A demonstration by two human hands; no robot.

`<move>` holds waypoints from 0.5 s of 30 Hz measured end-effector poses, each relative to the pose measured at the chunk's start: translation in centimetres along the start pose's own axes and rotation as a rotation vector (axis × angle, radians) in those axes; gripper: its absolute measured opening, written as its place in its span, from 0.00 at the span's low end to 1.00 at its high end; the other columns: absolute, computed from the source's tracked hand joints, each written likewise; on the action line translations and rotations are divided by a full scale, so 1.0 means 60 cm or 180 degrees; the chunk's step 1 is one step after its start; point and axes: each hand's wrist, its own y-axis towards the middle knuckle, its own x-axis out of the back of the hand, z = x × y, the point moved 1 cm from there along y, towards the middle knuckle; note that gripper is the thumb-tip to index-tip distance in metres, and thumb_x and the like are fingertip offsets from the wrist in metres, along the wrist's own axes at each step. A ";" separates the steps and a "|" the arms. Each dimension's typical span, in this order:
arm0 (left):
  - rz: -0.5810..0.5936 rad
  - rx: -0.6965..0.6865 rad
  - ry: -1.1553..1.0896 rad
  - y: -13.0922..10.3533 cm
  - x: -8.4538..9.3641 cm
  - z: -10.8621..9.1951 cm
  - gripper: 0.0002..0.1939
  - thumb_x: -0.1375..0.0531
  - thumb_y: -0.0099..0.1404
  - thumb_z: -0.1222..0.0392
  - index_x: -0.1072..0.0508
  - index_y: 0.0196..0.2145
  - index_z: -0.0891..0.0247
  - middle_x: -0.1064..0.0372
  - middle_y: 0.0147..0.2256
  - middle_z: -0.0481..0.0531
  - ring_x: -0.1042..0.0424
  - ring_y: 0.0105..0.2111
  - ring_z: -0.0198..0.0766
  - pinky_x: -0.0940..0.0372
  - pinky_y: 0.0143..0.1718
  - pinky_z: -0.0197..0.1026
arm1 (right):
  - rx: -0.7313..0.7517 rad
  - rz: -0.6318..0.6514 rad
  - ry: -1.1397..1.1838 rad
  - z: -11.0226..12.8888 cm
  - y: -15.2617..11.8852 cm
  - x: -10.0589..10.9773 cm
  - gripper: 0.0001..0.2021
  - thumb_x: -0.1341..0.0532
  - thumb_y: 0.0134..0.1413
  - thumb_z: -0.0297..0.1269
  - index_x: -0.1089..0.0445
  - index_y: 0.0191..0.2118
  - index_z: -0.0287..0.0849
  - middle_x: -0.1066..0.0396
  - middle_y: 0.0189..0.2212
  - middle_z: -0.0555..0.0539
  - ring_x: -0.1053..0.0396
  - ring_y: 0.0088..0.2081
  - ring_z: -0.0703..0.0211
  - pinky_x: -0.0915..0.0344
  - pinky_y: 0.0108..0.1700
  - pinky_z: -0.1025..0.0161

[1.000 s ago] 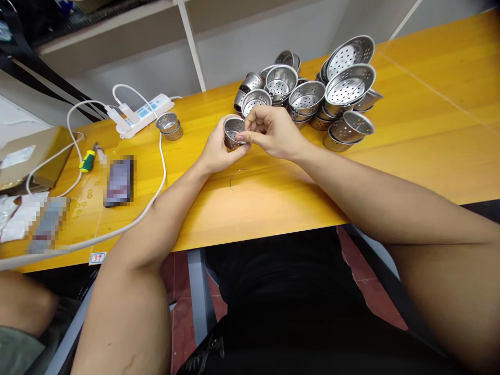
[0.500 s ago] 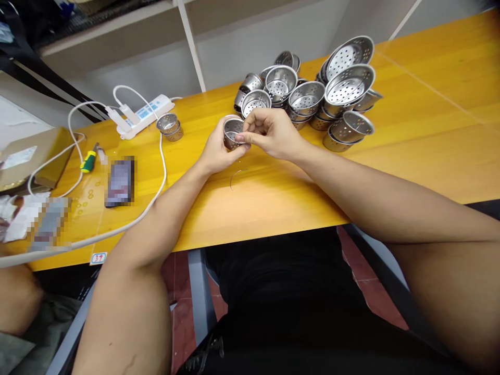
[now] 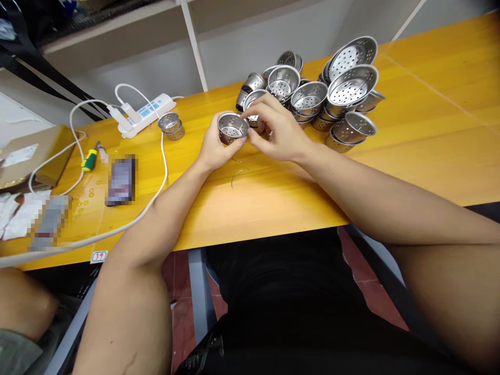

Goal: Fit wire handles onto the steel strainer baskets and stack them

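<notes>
Hold the perforated steel cup (image 3: 231, 128) steady above the desk (image 3: 281, 208), nearer to its back edge than to its front edge, with the fingers of the left hand (image 3: 213, 148) closed around the wall. At the right side of the rim, work gently with thumb and forefinger of the right hand (image 3: 276, 129), parted, with nothing visibly held between. Better to leave the curved wire (image 3: 232, 180), lying closer to the front edge, undisturbed.
</notes>
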 end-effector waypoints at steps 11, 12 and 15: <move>-0.0148 -0.0080 -0.0195 0.002 0.002 0.027 0.54 0.27 0.73 0.08 0.31 0.77 0.47 0.18 0.68 0.59 0.13 0.72 0.61 0.22 0.82 0.66 | 0.0163 0.0200 -0.0298 -0.021 -0.005 -0.012 0.19 0.30 0.78 0.44 0.16 0.68 0.52 0.23 0.72 0.34 0.18 0.64 0.31 0.16 0.68 0.36; -0.0140 -0.0094 -0.0203 0.002 0.002 0.027 0.54 0.27 0.73 0.08 0.31 0.77 0.47 0.18 0.68 0.59 0.14 0.74 0.62 0.23 0.83 0.67 | 0.0165 0.0235 -0.0327 -0.022 -0.005 -0.013 0.19 0.30 0.78 0.43 0.16 0.69 0.52 0.24 0.73 0.34 0.19 0.64 0.31 0.17 0.68 0.35; -0.0106 -0.0159 -0.0207 0.003 0.001 0.017 0.54 0.28 0.73 0.07 0.31 0.77 0.47 0.18 0.68 0.59 0.14 0.74 0.62 0.22 0.83 0.68 | 0.0194 0.0387 -0.0414 -0.024 -0.006 -0.014 0.19 0.31 0.78 0.42 0.15 0.68 0.51 0.25 0.75 0.33 0.19 0.66 0.30 0.19 0.70 0.35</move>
